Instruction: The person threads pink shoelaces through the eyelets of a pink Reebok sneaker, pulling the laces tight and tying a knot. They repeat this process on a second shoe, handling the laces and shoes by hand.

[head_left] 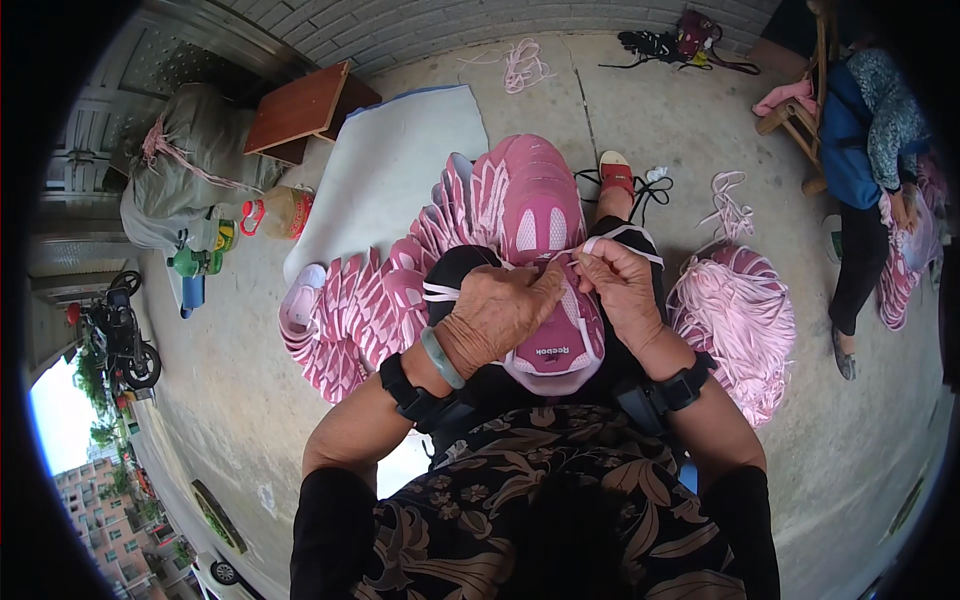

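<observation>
A pink shoe upper with a white mesh patch lies over my lap, its tongue end toward me. My left hand is closed on it from the left, fingers bent over the lacing area and the index finger near the eyelets. My right hand pinches a pale pink shoelace between thumb and fingertips, just above the upper's right side. The left fingertips are partly hidden. Beyond my hands, a long row of stacked pink shoe uppers curves away to the left. Pale laces loop around both my knees.
Right of my legs sits a big bundle of pink shoelaces on more uppers. A white sheet, a wooden stool, bottles and a large sack stand left. At far right another person handles pink uppers.
</observation>
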